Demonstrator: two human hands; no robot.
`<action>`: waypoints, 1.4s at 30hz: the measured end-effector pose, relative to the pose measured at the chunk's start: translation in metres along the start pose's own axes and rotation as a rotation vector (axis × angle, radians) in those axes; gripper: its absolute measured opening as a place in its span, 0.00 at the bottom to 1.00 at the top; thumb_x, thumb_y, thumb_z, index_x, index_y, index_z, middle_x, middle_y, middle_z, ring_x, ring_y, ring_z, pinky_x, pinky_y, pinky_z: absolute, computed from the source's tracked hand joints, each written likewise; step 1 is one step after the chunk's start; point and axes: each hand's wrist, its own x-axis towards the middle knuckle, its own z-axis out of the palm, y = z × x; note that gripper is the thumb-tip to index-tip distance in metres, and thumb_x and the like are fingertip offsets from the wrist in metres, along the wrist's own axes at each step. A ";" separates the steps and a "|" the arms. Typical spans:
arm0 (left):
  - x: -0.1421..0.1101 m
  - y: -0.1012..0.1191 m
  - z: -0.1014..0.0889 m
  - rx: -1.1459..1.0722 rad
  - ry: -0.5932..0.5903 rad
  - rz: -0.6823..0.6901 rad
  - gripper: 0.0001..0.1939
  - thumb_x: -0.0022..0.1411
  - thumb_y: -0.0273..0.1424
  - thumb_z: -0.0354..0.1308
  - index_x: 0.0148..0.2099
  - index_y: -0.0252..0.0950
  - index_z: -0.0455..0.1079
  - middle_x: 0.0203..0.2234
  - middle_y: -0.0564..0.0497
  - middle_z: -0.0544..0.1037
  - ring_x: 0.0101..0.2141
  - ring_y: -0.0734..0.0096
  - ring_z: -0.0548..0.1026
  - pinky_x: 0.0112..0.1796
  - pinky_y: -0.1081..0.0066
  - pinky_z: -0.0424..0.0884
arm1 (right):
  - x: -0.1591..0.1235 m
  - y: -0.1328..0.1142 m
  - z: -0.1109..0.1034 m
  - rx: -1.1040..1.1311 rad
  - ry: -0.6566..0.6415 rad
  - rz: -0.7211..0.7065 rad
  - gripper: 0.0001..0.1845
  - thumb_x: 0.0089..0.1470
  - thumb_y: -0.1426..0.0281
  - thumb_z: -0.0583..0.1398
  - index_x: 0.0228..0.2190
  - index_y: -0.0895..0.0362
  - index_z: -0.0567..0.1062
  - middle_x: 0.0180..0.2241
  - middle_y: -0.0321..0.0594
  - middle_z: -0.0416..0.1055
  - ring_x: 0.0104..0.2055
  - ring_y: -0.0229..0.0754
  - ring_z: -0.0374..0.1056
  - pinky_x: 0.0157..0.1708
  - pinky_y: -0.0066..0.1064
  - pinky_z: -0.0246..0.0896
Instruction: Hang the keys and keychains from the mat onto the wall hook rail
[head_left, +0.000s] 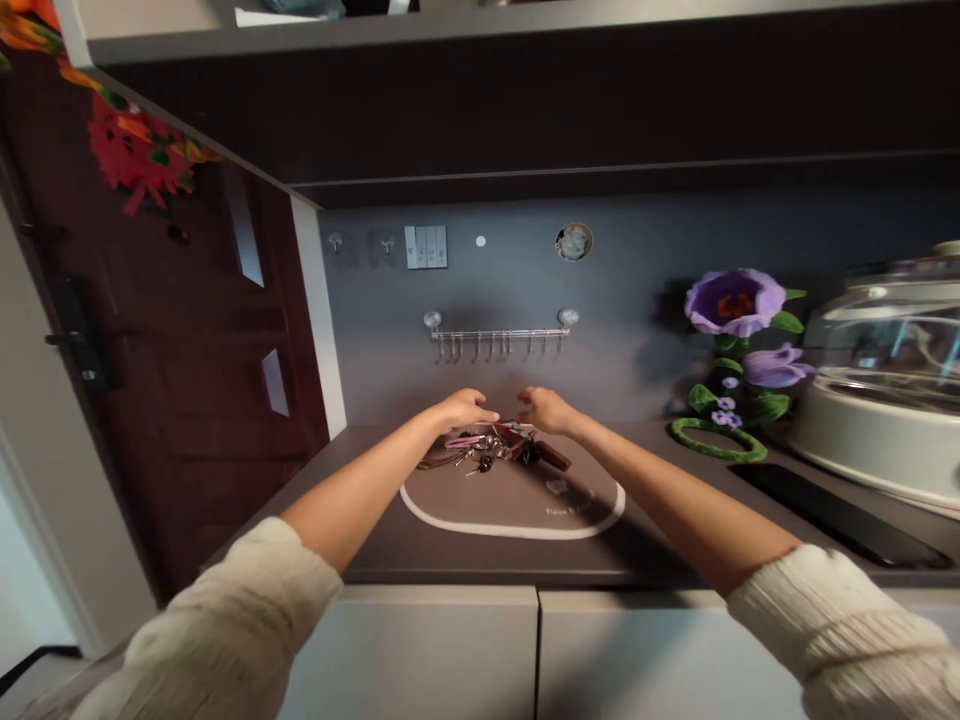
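A heap of keys [484, 464] with key rings and straps lies on a brown mat [480, 505] with a white border. My left hand [461, 408] is over the back left of the heap, thumb and fingers apart, with nothing visible in it. Facing it, my right hand [549, 410] hovers near a red item [511, 434] at the back of the heap, its fingers curved and parted. Whether either hand touches the heap is hard to make out. A dark red-brown holder [553, 457] lies at the heap's right end.
On the wall behind hangs a hook rail [499, 334]. To the right stand purple crocheted flowers [735, 302], a black phone-like slab [840, 512] and a white appliance with a clear cover [885, 430]. A shelf [525, 110] overhangs the counter; a dark red door [187, 400] is at left.
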 end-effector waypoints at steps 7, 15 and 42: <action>-0.048 0.014 -0.037 -0.179 -0.439 0.142 0.23 0.41 0.49 0.62 0.25 0.33 0.66 0.17 0.54 0.67 0.20 0.79 0.63 0.26 0.75 0.60 | -0.035 -0.026 -0.027 0.575 -0.558 -0.043 0.21 0.43 0.55 0.60 0.27 0.62 0.73 0.25 0.43 0.72 0.26 0.38 0.65 0.26 0.27 0.58; -0.079 -0.025 -0.023 -0.818 -0.329 -0.067 0.33 0.46 0.63 0.37 0.14 0.38 0.42 0.08 0.58 0.45 0.13 0.82 0.47 0.16 0.74 0.48 | -0.065 -0.032 0.003 1.115 -0.486 0.177 0.34 0.44 0.38 0.36 0.10 0.55 0.46 0.08 0.29 0.41 0.12 0.28 0.37 0.12 0.24 0.36; -0.049 -0.061 -0.007 -0.195 0.149 0.098 0.09 0.49 0.35 0.59 0.26 0.33 0.67 0.17 0.56 0.66 0.20 0.80 0.61 0.25 0.76 0.57 | -0.060 -0.051 0.067 0.823 -0.143 0.105 0.36 0.47 0.40 0.33 0.09 0.55 0.53 0.06 0.32 0.45 0.11 0.30 0.43 0.14 0.26 0.41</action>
